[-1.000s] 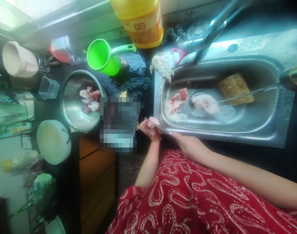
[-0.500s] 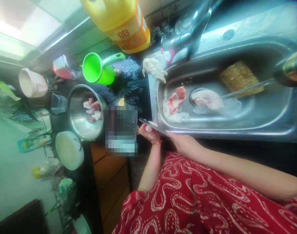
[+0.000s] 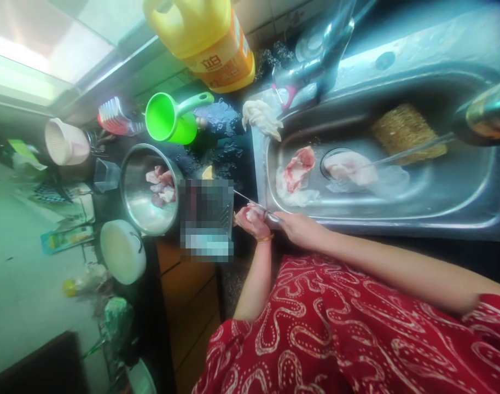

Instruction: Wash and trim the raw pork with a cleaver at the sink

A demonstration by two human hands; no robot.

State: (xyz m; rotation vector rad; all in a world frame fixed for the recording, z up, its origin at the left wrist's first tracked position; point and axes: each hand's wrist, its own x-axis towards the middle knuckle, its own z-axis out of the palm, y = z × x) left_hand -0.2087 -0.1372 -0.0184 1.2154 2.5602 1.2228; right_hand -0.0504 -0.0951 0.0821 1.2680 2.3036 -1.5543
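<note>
My right hand (image 3: pixel 301 231) is wrapped round the handle of a knife (image 3: pixel 250 199), near the front left corner of the sink. The narrow edge of the blade slants up and left, just above my left hand (image 3: pixel 253 220). That hand has its fingers curled; something small, pale and pinkish shows at them, too unclear to name. A blurred-out patch beside the fingertips hides part of the counter. Left of it, a steel bowl (image 3: pixel 131 205) holds several pieces of raw meat (image 3: pixel 162 186). More raw meat (image 3: pixel 301 164) lies in the sink.
The steel sink (image 3: pixel 377 223) also holds a pale lump (image 3: pixel 350 167) and a brown slab (image 3: pixel 408 134). A dark bottle (image 3: pixel 490 115) juts in from the right. Behind stand a yellow jug (image 3: pixel 201 38), a green dipper (image 3: pixel 184 126) and a white cloth (image 3: pixel 261 117). A lidded pot (image 3: pixel 121 253) sits left.
The knife has turned: its broad face showed before, and now a thin edge points further up. My right hand has shifted slightly up and left. The view has moved slightly.
</note>
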